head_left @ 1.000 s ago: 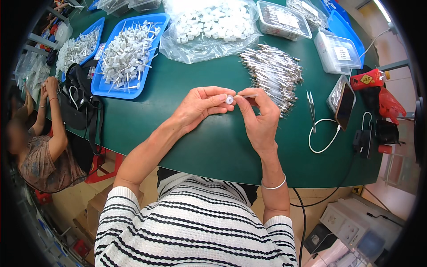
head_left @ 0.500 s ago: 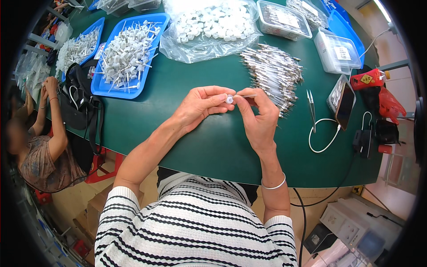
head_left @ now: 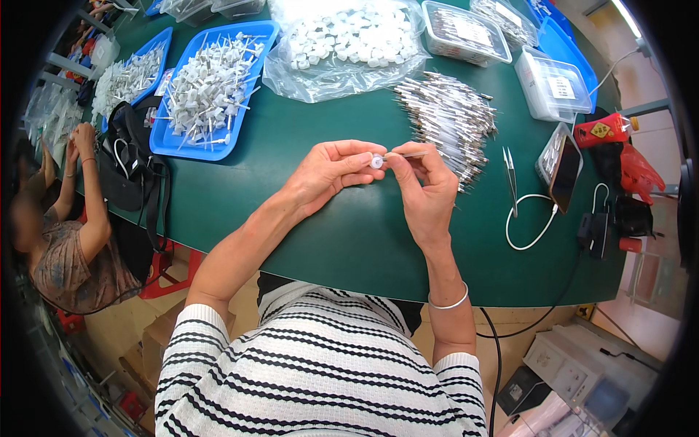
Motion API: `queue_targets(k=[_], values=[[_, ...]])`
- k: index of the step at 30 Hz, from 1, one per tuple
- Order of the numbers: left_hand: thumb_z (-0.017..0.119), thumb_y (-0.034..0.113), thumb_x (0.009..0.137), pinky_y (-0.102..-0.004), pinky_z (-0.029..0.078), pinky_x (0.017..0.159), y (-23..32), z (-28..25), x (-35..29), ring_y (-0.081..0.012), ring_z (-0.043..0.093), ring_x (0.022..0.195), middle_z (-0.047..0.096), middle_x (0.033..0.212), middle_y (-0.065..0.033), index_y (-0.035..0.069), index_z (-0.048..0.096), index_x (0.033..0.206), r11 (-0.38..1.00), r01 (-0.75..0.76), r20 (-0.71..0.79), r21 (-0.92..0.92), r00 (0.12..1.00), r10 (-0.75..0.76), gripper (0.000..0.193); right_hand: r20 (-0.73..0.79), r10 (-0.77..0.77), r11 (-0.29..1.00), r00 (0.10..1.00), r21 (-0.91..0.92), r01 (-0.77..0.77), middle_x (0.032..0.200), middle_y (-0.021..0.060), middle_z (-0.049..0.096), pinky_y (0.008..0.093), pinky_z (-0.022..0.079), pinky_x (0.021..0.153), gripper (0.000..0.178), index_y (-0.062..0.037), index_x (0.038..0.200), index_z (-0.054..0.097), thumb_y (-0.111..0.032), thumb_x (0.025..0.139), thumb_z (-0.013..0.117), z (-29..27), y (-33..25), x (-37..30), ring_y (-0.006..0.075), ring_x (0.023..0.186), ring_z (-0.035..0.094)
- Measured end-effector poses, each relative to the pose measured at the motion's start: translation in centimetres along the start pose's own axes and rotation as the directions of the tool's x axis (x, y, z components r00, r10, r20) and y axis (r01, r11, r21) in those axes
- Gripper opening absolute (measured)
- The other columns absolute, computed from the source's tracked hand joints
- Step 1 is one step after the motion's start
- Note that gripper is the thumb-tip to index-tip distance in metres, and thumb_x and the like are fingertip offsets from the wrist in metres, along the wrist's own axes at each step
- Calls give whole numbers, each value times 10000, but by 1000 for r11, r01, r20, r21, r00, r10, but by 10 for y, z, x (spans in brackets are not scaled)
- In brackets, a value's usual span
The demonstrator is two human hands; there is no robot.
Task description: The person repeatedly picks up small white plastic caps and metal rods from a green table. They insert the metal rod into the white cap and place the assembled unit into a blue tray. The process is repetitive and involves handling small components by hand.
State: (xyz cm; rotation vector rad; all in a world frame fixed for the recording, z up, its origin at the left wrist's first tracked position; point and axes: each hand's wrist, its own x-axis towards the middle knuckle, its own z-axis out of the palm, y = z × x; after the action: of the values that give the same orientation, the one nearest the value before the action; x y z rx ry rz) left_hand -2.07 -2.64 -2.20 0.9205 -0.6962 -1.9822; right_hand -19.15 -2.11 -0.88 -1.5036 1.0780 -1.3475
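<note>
Between the thumb and fingers of my left hand (head_left: 336,166) is a small round white plastic cap (head_left: 376,161), its face turned toward me. My right hand (head_left: 424,182) pinches a thin metal-tipped rod (head_left: 413,154), whose inner end meets the cap's right side. How far the rod sits in the cap cannot be made out. Just beyond my right hand lies a heap of similar thin rods (head_left: 455,120). At the upper middle, a clear plastic bag (head_left: 313,86) lies spread open under many loose white caps (head_left: 349,40).
Left of the bag, a blue tray (head_left: 159,135) holds white caps with rods attached. Tweezers (head_left: 510,175), a white cable (head_left: 518,247) and a phone (head_left: 566,178) lie to the right. Lidded clear boxes (head_left: 550,87) stand behind. A black bag (head_left: 120,178) and a co-worker (head_left: 80,247) are at left.
My right hand has shifted very slightly to the right, and a little more of the rod shows beside the cap. My left hand keeps its grip in nearly the same place.
</note>
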Motion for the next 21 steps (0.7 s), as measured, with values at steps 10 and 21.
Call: queue_targets(k=[10, 21], values=[[572, 102, 905, -227, 547, 778, 1, 0, 0, -155, 650, 863, 651, 978, -113, -53, 582, 1121, 1000, 4, 2, -1, 1000, -4, 266, -6, 21, 999, 1000, 27, -21, 777, 69, 653, 240, 512, 667, 78, 7, 888, 626, -46, 838, 654, 0, -1, 0, 124, 711, 637], [564, 96, 906, -233, 545, 773, 2, -1, -1, -158, 648, 866, 651, 973, -116, -36, 587, 1114, 999, -10, 5, -32, 1000, 10, 248, -3, 68, 987, 998, 147, -67, 812, 75, 651, 244, 511, 687, 83, 16, 915, 605, -32, 855, 633, 0, -2, 0, 136, 748, 647]])
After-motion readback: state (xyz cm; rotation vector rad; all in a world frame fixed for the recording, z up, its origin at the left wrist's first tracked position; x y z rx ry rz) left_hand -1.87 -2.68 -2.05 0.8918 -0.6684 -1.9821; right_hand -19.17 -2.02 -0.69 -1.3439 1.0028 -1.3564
